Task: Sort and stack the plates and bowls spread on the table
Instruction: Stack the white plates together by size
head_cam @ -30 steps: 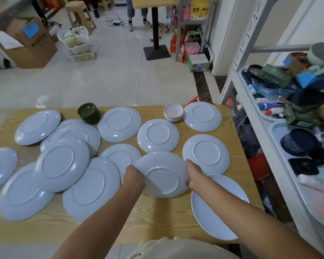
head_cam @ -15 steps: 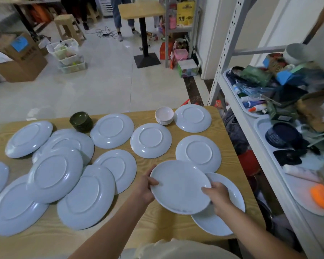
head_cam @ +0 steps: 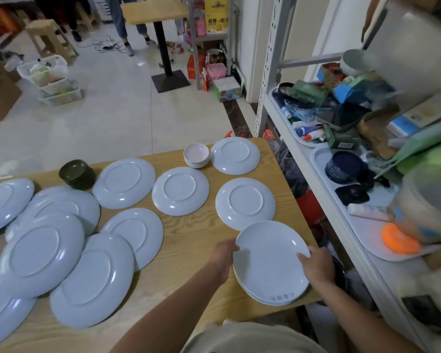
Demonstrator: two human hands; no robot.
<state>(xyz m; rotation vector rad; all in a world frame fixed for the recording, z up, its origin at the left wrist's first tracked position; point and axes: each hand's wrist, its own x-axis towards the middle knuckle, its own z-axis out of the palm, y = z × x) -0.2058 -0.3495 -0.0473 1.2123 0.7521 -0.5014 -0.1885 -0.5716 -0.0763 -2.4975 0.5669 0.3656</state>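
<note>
Where the worktop (head_cam: 189,240) ends at its four o'clock corner, a face-up plate (head_cam: 267,261) sits over a second plate (head_cam: 265,300), whose rim shows beneath it at six o'clock. Both hands grasp the upper one. The left hand (head_cam: 223,256) curls round its rim at nine o'clock, and the right hand (head_cam: 316,267) holds the rim at three o'clock with the thumb on top. Whether the upper one rests fully on the lower or is held just clear of it cannot be told.

Face-down plates (head_cam: 180,191), foot rings up, cover much of the remaining wood. One lies just beyond the held pair at twelve o'clock, its near rim hidden under the held one. Several lie singly across the middle and far side. A loose heap overlaps itself from eight to ten o'clock.

White bowls (head_cam: 196,155) stand nested at the far edge near one o'clock, just beside the farthest plate. Green bowls (head_cam: 77,174) stand nested at eleven o'clock. A shelf (head_cam: 341,225) crowded with trays of clutter runs along the three o'clock side.
</note>
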